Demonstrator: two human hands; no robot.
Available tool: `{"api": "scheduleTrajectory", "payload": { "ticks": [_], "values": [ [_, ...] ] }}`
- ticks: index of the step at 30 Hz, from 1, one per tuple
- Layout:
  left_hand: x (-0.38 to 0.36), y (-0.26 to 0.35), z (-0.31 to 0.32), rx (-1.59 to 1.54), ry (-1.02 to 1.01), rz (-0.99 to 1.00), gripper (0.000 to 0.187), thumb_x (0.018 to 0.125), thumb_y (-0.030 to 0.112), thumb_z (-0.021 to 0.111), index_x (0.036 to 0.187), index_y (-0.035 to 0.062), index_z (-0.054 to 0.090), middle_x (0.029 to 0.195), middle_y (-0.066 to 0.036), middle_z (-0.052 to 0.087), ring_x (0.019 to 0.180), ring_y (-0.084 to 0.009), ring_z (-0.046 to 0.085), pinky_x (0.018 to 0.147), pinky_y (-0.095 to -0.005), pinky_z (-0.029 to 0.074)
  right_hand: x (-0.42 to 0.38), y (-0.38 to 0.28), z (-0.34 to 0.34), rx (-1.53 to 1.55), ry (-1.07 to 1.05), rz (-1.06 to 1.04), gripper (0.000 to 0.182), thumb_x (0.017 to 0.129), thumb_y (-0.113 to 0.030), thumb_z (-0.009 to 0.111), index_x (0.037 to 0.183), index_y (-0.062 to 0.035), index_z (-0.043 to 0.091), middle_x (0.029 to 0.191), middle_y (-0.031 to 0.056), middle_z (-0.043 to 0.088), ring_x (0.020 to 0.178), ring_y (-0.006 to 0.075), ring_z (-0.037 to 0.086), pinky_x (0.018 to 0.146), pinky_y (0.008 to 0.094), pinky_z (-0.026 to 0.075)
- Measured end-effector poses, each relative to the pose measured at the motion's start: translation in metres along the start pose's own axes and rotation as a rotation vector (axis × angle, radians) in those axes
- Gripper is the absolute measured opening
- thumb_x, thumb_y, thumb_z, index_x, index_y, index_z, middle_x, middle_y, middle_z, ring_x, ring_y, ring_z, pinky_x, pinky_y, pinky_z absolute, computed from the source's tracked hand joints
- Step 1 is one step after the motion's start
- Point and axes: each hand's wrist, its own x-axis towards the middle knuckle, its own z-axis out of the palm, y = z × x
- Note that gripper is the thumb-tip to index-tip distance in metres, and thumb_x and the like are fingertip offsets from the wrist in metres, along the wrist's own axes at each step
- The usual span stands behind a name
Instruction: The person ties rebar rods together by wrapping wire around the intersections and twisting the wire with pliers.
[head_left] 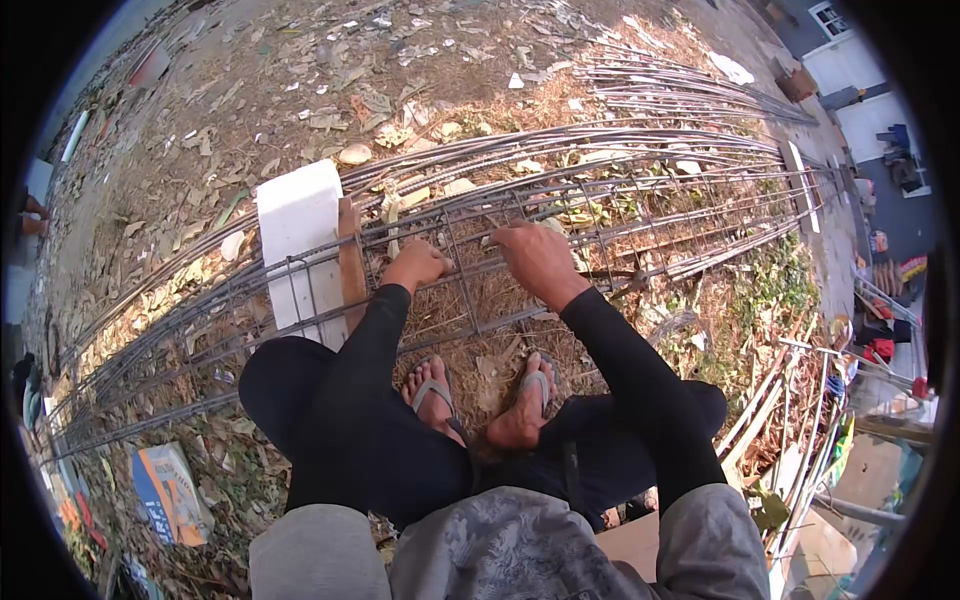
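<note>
the left hand (418, 264) and right hand (540, 258) have fingers curled at the rebar cage (467, 293), any hold unclear; bracing the cage should help precision.

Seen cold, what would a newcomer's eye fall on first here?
Probably the long cage of metal bars stretching across the view, with the left hand and right hand at its middle. Next, the bright white panel left of the hands, then the blue-and-orange packet at lower left.
</note>
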Motion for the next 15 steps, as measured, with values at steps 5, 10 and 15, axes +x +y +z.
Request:
{"api": "scheduleTrajectory", "payload": {
  "ticks": [5, 10, 15],
  "values": [
    [-0.002, 0.005, -0.001, -0.261, -0.133, -0.141, 0.026, 0.087, 0.024, 0.074, 0.106, 0.0061, 0.078, 0.079, -0.009, 0.073, 0.061, -0.0142, 0.068, 0.052, -0.0323, 0.049, 0.037, -0.005, 0.04, -0.151, -0.172, -0.161, 0.01, 0.083, -0.01, 0.064, 0.079, -0.0115, 0.073, 0.086, 0.0113, 0.073, 0.082, 0.0316, 0.073, 0.081, 0.0502, 0.051],
    [-0.007, 0.018, -0.013, -0.287, -0.212, -0.122, 0.022, 0.086, 0.018, 0.074, 0.106, 0.01, 0.08, 0.071, -0.007, 0.07, 0.058, -0.0128, 0.064, 0.046, -0.0327, 0.044, 0.065, -0.023, 0.034, -0.206, -0.519, -0.112, 0.036, 0.097, -0.038, 0.059, 0.08, -0.0089, 0.073, 0.083, 0.0158, 0.073, 0.087, 0.0363, 0.072, 0.086, 0.0544, 0.049],
    [0.001, 0.015, -0.005, -0.075, -0.204, -0.055, 0.025, 0.088, 0.022, 0.069, 0.107, 0.0086, 0.079, 0.076, -0.008, 0.072, 0.067, -0.0183, 0.067, 0.06, -0.038, 0.052, 0.082, -0.017, 0.046, -0.066, -0.657, -0.058, 0.047, 0.097, -0.047, 0.06, 0.086, -0.0035, 0.074, 0.09, 0.0209, 0.073, 0.091, 0.0402, 0.071, 0.088, 0.0552, 0.051]
  ]
}}
